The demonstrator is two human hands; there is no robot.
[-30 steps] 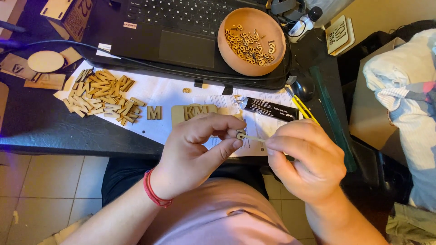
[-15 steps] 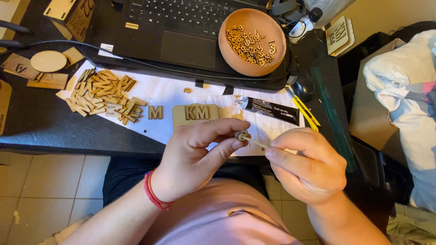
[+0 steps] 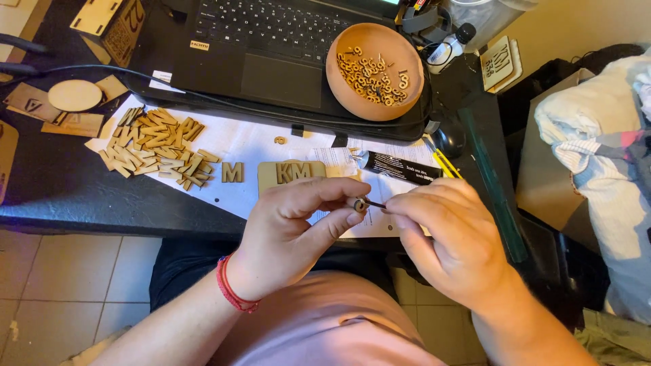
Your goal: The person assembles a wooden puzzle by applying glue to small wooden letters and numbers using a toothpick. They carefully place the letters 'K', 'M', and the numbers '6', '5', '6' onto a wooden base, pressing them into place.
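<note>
My left hand (image 3: 298,227) pinches a small wooden ring-shaped piece (image 3: 359,203) between thumb and forefinger, just above the table's near edge. My right hand (image 3: 451,240) holds a thin dark stick (image 3: 377,204) whose tip touches that piece. Behind the hands lies a small wooden plaque (image 3: 288,173) with two wooden letters on it, and a single loose wooden letter (image 3: 232,172) sits to its left on white paper (image 3: 251,142). A black glue tube (image 3: 400,166) lies right of the plaque.
A pile of several wooden letters (image 3: 156,146) lies at left. A terracotta bowl (image 3: 375,71) of small wooden pieces rests on a black laptop (image 3: 271,47). A small bottle (image 3: 447,47), yellow pencils (image 3: 446,164), wooden offcuts (image 3: 71,105) and a cloth bundle (image 3: 603,156) surround the table.
The view has shifted slightly. My right hand has brought the stick's tip onto the small piece held in my left fingers; both hands stay over the table's near edge.
</note>
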